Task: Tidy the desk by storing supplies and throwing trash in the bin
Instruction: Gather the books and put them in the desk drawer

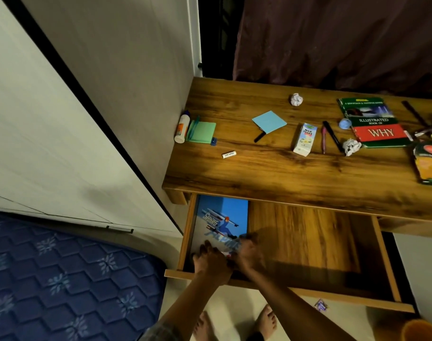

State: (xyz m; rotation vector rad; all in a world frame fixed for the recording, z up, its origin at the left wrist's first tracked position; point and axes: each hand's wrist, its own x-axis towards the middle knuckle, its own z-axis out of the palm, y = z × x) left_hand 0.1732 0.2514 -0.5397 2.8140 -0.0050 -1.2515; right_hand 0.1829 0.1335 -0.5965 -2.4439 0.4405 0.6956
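Both hands' fingers pressed a book flat in the drawer; beyond them, bench supplies and paper balls remained.

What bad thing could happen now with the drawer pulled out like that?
Both hands, left hand and right hand, are inside the open drawer on the book, so closing it early could pinch fingers. The milkshake carton lies among pens; if any drink is left, it might leak.

Bare forearms, bare feet; left sleeve short, seemingly checked grey fabric, blurred at edge.
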